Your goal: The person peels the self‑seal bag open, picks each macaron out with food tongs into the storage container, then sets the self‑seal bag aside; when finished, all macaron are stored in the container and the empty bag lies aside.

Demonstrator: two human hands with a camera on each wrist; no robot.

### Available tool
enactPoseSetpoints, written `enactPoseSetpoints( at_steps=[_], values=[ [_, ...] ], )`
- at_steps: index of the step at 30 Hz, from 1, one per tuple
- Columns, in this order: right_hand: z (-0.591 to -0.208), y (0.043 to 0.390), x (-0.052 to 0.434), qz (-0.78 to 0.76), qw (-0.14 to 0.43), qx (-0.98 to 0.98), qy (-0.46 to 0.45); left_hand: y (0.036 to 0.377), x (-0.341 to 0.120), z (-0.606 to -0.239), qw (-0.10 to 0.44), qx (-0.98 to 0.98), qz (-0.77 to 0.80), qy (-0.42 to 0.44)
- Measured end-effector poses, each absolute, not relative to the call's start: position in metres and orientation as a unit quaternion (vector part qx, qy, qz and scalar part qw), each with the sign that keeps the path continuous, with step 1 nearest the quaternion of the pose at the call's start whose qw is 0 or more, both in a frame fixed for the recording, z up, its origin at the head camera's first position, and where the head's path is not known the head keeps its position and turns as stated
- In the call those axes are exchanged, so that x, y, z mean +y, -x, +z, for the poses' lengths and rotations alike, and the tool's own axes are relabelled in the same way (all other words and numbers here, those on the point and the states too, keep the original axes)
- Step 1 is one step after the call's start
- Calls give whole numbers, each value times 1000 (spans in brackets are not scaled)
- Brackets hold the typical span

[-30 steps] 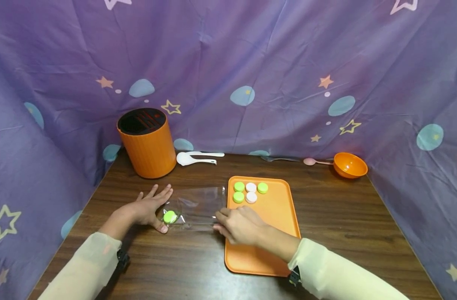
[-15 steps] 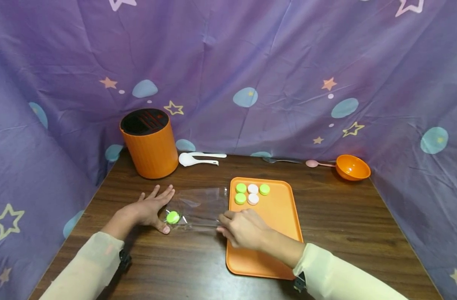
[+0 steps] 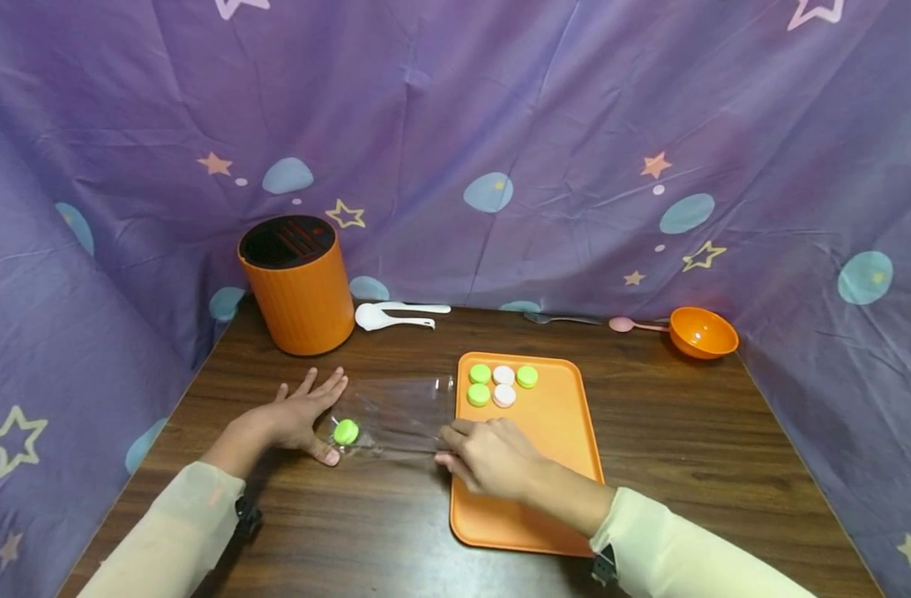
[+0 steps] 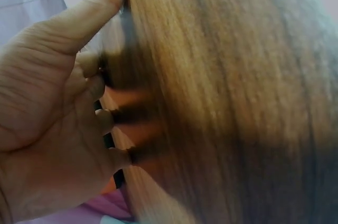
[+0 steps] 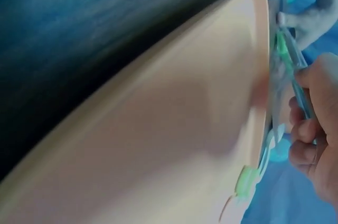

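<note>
A clear plastic bag (image 3: 395, 411) lies between the two hands, its right end reaching the orange tray (image 3: 526, 515). Inside its left end is a round green macaron-shaped piece (image 3: 346, 431). My left hand (image 3: 286, 423) rests on the wood with fingers spread, thumb and fingers on either side of that end; the left wrist view shows the palm (image 4: 53, 123) side-on. With curled fingers, my right hand (image 3: 492, 457) pinches the bag's near right corner above the tray's left edge. In the right wrist view, the bag's film (image 5: 296, 60) stretches from those fingers (image 5: 306, 134).
Several green and white round pieces (image 3: 503, 385) sit at the tray's far left. An orange knife block (image 3: 301, 303) stands at back left beside white spoons (image 3: 384, 318). Along the back lie a grey utensil (image 3: 563, 319), a pink spoon (image 3: 627, 325) and an orange bowl (image 3: 703, 334).
My right hand has shifted very slightly right, still pinching the bag. The film's folds and glints have changed, and the green piece looks slightly turned. My left hand stays in place.
</note>
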State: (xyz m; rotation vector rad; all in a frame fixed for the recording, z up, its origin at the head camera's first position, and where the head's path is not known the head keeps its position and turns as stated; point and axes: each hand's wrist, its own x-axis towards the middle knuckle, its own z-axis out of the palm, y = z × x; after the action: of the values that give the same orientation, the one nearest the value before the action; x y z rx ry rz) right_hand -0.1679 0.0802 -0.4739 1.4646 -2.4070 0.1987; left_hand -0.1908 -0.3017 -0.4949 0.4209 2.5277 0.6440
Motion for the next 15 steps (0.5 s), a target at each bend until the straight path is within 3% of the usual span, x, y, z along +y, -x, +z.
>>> enactPoseSetpoints(
  at_steps=[15],
  values=[
    [-482,179,76,74,113,-855,-502,178,-292,-473,258,922,247,-151]
  ],
)
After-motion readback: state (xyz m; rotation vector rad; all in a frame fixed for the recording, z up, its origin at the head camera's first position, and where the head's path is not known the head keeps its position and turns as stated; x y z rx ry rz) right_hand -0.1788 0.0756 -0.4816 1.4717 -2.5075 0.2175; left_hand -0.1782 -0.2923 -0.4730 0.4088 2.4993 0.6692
